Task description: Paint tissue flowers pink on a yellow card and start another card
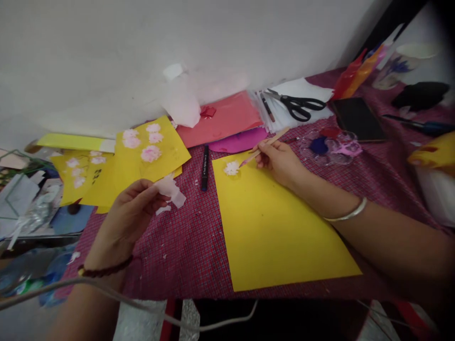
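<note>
My right hand (277, 161) is closed round a thin wooden brush (275, 138), its pink tip beside a white flower-like tuft (232, 167) near the top left corner of a large yellow sheet (280, 227). Between the fingertips of my left hand (133, 208) is a piece of white tissue (172, 190), held left of that sheet. A black marker (205, 168) lies between the sheets. Farther left, another yellow sheet (142, 175) bears pink and white tufts. The clear palette (329, 144) with blue, red and pink paint is right of my right hand.
Red paper (227, 118), black scissors (300, 104) and a dark flat object (359, 119) lie along the back. A patterned cup (401, 66) stands at the back right. A pale cable (213, 327) crosses the front, below the table edge.
</note>
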The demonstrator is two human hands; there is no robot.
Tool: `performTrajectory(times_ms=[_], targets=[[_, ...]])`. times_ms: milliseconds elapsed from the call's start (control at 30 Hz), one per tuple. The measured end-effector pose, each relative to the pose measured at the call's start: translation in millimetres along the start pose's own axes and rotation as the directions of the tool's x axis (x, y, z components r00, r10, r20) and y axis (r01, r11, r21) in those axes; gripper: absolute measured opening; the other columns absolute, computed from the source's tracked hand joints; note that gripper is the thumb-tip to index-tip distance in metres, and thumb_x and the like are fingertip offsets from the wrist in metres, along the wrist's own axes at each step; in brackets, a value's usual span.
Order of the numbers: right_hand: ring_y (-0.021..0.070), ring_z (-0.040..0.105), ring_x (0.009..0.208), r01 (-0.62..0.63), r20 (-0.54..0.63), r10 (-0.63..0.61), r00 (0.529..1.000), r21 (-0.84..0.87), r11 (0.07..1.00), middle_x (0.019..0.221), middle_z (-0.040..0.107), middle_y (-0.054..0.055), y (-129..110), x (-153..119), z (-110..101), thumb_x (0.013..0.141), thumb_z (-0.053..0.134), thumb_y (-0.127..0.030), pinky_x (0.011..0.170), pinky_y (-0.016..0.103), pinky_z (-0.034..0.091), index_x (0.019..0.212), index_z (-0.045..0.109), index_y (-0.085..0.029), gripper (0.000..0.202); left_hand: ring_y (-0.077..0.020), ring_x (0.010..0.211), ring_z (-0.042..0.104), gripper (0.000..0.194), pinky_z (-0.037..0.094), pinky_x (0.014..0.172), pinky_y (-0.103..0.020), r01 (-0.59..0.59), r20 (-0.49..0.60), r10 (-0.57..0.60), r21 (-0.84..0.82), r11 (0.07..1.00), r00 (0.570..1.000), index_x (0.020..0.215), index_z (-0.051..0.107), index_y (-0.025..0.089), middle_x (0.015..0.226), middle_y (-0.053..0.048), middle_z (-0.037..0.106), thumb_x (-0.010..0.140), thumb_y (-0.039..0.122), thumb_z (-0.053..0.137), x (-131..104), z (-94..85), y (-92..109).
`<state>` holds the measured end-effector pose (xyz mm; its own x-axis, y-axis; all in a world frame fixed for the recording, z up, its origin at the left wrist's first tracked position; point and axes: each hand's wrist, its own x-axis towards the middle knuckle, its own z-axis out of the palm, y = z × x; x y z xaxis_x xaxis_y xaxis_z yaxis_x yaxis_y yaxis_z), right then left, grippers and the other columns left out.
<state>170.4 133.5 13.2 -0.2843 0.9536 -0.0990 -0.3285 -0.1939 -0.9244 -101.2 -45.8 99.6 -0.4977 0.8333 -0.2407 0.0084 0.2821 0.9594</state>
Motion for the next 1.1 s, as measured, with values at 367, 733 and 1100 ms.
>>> performTrajectory(times_ms=[367, 733, 1100], targets=[[0.0070, 0.058, 0.045, 0.185, 0.318, -0.184, 0.930, 0.029, 0.982, 0.065, 0.071, -0.001, -22.5, -29.8, 19.3, 0.079, 0.068, -0.051, 0.046, 0.018, 0.046, 0.086, 0.060, -0.019, 0.034, -0.0103, 0.060, 0.060, 0.028, 0.049, 0.058, -0.024, -0.159, 0.233, 0.169, -0.058, 0.986, 0.958, 0.087, 0.064, 0.022, 0.072, 0.003, 0.066, 0.066, 0.030, 0.080, 34.4, 112.9, -15.0], [0.0052, 0.056, 0.049, 0.258, 0.347, -0.223, 0.911, -0.056, 0.965, 0.068, 0.067, -0.002, -16.5, -28.2, 21.5, 0.088, 0.059, -0.028, 0.050, 0.016, 0.048, 0.087, 0.057, -0.017, 0.011, -0.0075, 0.065, 0.056, 0.027, 0.045, 0.061, -0.018, -0.172, 0.176, 0.205, -0.185, 0.968, 0.963, 0.085, 0.069, 0.019, 0.075, 0.002, 0.066, 0.062, 0.023, 0.083, 30.9, 123.0, -26.5], [0.0054, 0.058, 0.049, 0.297, 0.334, -0.281, 0.900, 0.004, 0.955, 0.069, 0.069, -0.002, -25.7, -27.3, 21.1, 0.090, 0.057, -0.036, 0.049, 0.016, 0.046, 0.090, 0.057, -0.017, 0.019, -0.0101, 0.071, 0.066, 0.020, 0.056, 0.060, -0.017, 0.102, 0.264, 0.042, -0.510, 0.854, 0.963, 0.089, 0.068, 0.019, 0.084, 0.000, 0.071, 0.071, 0.010, 0.069, 32.1, 124.3, -7.6]])
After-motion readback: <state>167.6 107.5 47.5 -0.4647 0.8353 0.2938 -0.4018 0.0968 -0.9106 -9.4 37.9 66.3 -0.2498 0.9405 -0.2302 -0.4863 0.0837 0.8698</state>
